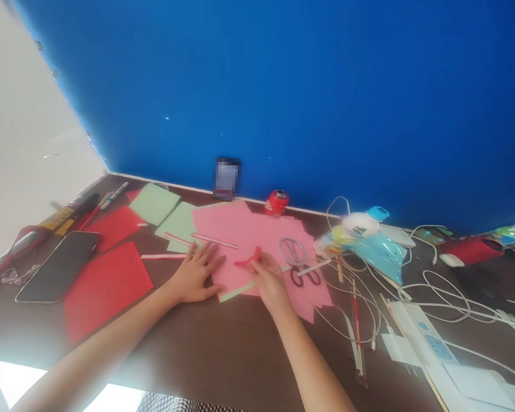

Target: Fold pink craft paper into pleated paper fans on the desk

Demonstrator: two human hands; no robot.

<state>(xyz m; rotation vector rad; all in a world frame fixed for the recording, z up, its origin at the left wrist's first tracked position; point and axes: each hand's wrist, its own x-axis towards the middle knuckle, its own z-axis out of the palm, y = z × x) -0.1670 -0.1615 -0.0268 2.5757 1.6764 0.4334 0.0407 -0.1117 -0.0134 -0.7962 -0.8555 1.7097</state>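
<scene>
My left hand [196, 274] lies flat with its fingers spread, partly on the pink paper sheets [223, 223] and partly on the dark table. Thin red-and-white strips [214, 240] lie by its fingertips. Between the thumb and fingers of my right hand [270, 278] is a small curved red paper strip [249, 258], held just over the pink sheets. Right of that hand, scissors [304, 277] with dark handles rest on the pink paper. A clear tape roll [292, 252] lies over their blades.
Red sheets [111, 286], green sheets [154, 203] and a dark phone [58, 266] lie on the left. A red jar [277, 203] and another phone [226, 178] stand near the blue wall. On the right are a white bottle [360, 224], tangled white cables [446, 312] and a power strip [429, 343].
</scene>
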